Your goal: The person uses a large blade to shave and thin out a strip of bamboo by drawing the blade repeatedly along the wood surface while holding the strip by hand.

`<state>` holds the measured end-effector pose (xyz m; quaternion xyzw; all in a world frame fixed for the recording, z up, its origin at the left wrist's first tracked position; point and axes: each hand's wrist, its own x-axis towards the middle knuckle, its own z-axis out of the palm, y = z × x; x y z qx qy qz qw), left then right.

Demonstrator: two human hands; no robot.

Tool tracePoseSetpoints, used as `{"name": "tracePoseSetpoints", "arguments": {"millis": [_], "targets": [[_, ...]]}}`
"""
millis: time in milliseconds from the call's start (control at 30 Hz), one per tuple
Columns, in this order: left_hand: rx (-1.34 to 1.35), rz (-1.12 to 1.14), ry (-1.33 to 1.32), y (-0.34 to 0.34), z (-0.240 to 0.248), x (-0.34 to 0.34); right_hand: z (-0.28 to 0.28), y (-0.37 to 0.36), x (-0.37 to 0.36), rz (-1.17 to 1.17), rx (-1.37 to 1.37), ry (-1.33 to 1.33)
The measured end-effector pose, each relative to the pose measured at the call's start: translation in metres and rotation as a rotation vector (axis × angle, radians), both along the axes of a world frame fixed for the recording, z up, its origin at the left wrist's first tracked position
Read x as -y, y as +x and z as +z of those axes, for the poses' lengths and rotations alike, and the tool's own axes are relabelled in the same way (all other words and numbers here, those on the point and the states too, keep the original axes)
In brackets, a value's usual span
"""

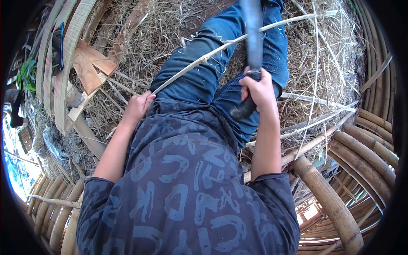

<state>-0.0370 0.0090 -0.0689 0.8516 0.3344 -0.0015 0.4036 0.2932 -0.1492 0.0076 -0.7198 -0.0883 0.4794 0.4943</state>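
Note:
My left hand (138, 106), beside my left hip, is closed on the near end of a long, thin bamboo strip (187, 69). The strip runs across my thighs up to the far right and looks knotted partway along. In my right hand (261, 89), above my right thigh, is a machete (253, 46) with a dark, curved handle. Its broad blade points away from me and is smeared by motion. Blade and strip cross in this view; whether they touch I cannot tell. Curled shavings cling to my blue trousers (199, 51).
Thin shavings (161, 34) cover the ground around my legs. Wide split bamboo slats (72, 38) and brown wood pieces (91, 63) lie at the left. Thick bamboo poles (327, 199) stand close on my right, with more strips (314, 123) beside my right leg.

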Motion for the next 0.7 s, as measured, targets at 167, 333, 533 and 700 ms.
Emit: {"name": "tracePoseSetpoints", "arguments": {"millis": [167,333,533,700], "targets": [[-0.021,-0.013,0.069,0.0,0.002,-0.001,-0.012,-0.021,0.014,0.269,0.006,-0.108],[0.005,0.012,0.075,-0.003,-0.003,0.003,0.003,0.004,0.009,0.117,0.079,-0.04],[-0.023,0.006,0.2,-0.002,0.0,0.004,-0.013,-0.023,0.013,0.294,0.049,-0.124],[0.037,0.01,0.129,-0.001,-0.003,0.003,-0.005,-0.012,0.004,0.265,0.042,-0.056]]}}
